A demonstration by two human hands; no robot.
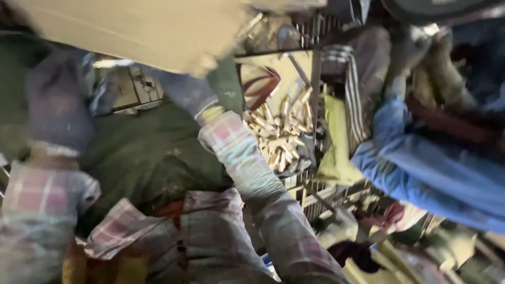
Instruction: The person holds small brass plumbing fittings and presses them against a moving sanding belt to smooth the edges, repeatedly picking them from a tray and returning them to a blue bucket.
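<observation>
Looks like you're mid-lift: both gloved hands, left hand (55,105) and right hand (181,89), grip the big tan cardboard sheet (137,29); next, keep it clear of the pile of pale brass tubes (281,134).

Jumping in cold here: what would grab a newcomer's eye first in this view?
Probably the large tan cardboard sheet across the top, with the gloved right hand raised against its lower edge and the gloved left hand lower at far left. Next, the heap of small pale cylindrical pieces in a crate at centre, and blue cloth at right.
</observation>
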